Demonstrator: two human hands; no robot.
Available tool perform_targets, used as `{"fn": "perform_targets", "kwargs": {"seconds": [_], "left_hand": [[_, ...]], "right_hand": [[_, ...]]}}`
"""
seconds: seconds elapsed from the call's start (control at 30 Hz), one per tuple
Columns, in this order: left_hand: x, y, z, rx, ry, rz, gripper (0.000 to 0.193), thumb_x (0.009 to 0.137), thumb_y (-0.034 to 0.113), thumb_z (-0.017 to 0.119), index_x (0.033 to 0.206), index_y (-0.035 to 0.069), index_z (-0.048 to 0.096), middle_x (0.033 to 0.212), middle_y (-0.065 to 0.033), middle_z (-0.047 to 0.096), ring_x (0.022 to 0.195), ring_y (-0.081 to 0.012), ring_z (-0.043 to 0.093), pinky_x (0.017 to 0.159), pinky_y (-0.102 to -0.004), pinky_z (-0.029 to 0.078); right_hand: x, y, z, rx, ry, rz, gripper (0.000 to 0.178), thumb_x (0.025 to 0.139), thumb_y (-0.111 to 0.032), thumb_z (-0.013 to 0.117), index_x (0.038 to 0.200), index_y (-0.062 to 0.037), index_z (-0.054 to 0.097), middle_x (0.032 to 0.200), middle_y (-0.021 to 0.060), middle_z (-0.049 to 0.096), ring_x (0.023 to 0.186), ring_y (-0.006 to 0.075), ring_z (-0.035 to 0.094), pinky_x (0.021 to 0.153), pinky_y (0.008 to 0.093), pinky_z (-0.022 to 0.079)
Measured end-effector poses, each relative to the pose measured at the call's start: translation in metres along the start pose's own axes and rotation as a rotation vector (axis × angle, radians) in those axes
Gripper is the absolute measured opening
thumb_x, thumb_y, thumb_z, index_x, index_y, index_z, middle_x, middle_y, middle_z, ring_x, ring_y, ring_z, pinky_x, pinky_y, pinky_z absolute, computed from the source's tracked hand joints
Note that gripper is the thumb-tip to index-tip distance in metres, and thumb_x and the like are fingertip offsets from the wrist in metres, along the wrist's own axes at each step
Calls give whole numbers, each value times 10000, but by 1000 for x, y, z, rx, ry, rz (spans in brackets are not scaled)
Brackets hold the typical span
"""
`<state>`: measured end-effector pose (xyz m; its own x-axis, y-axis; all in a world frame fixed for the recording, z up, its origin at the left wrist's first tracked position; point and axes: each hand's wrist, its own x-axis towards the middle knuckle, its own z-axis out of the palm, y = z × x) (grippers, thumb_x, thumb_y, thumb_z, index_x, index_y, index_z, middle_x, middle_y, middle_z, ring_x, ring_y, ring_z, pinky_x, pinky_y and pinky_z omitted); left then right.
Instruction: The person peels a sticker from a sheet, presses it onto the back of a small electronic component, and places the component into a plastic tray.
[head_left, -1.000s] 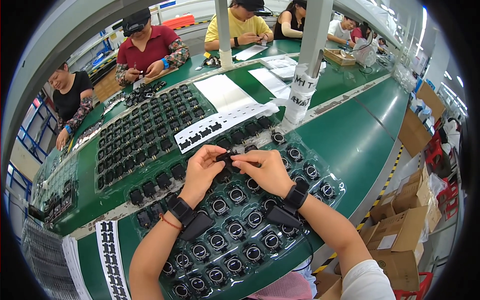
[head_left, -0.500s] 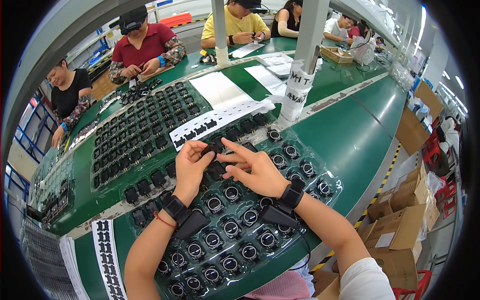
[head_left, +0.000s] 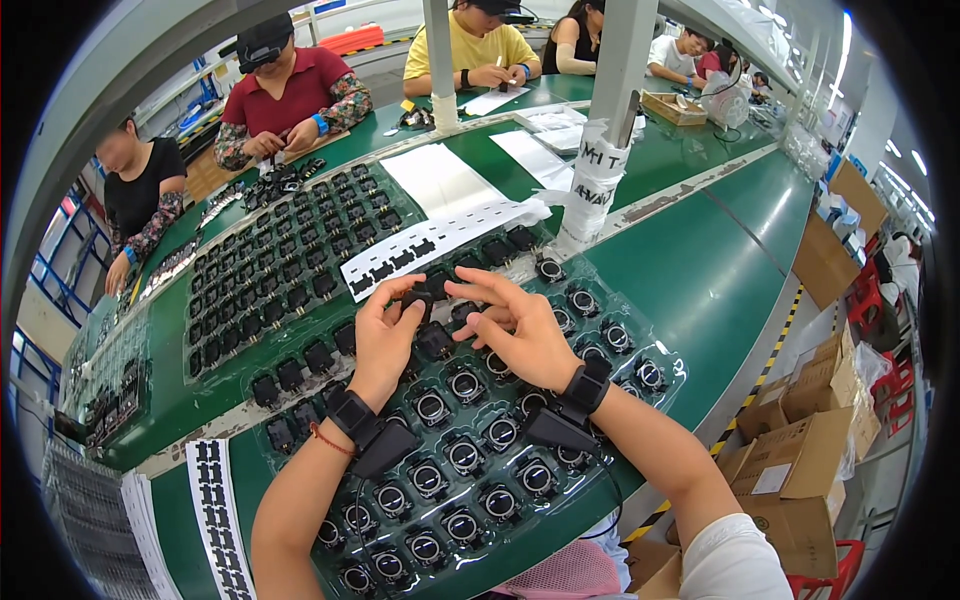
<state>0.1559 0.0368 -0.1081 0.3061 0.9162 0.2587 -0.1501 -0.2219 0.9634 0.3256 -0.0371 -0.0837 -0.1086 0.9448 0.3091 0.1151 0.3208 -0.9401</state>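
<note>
My left hand [head_left: 388, 325] pinches a small black square part [head_left: 419, 299] between thumb and fingertips, above the far rows of a clear plastic tray [head_left: 655, 395]. Just to its right, my right hand [head_left: 520, 330] has its fingers spread and apart, with nothing seen between them. Black parts with round silver-rimmed faces [head_left: 463, 456] fill the nearer rows of the tray. Plain black parts [head_left: 434, 341] lie under and between my hands. Beyond the fingers is a white sheet with black die-cut stickers [head_left: 395, 262].
A second clear tray of black parts [head_left: 270, 270] lies farther left. Another sticker strip [head_left: 215, 510] rests at the near left. A grey post [head_left: 612, 110] rises from the bench. Co-workers [head_left: 285, 100] sit opposite. Cardboard boxes [head_left: 790, 480] stand on the floor at right.
My right hand's fingers have drawn slightly away from the black part and spread. The left hand keeps its pinch on it, almost in the same place.
</note>
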Motion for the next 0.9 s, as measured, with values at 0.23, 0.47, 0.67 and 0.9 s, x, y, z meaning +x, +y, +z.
{"fn": "perform_targets", "kwargs": {"seconds": [0.23, 0.47, 0.67, 0.9], "left_hand": [[-1, 0, -3, 95, -22, 31, 148, 812, -46, 553, 953, -3, 534, 961, -37, 544, 871, -92, 541, 748, -218, 450], [0, 8, 2, -174, -49, -105, 244, 794, -76, 542, 1014, 1, 471, 899, -50, 538, 858, -127, 580, 723, -251, 489], [24, 15, 12, 14, -147, -40, 260, 756, -70, 564, 1003, 10, 542, 897, -50, 562, 833, -141, 609, 745, -250, 485], [60, 12, 52, 615, -351, 69, 196, 736, 7, 656, 919, 4, 587, 843, -52, 602, 712, -107, 605, 626, -225, 463]], "right_hand": [[2, 2, -1, 12, 128, -10, 364, 872, -1, 451, 1234, -13, 414, 1168, 130, 570, 773, 156, 646, 618, 227, 500], [3, 7, -9, 121, 250, 3, 177, 821, 0, 443, 959, 1, 555, 801, 54, 603, 566, 69, 509, 499, 181, 372], [0, -1, -8, 67, -754, 87, 159, 793, -70, 485, 773, -33, 639, 604, -32, 509, 531, 38, 392, 477, 225, 305], [-2, -2, -1, 22, -984, 126, 162, 841, -134, 510, 844, -44, 646, 512, -56, 426, 473, 38, 352, 451, 234, 283]]}}
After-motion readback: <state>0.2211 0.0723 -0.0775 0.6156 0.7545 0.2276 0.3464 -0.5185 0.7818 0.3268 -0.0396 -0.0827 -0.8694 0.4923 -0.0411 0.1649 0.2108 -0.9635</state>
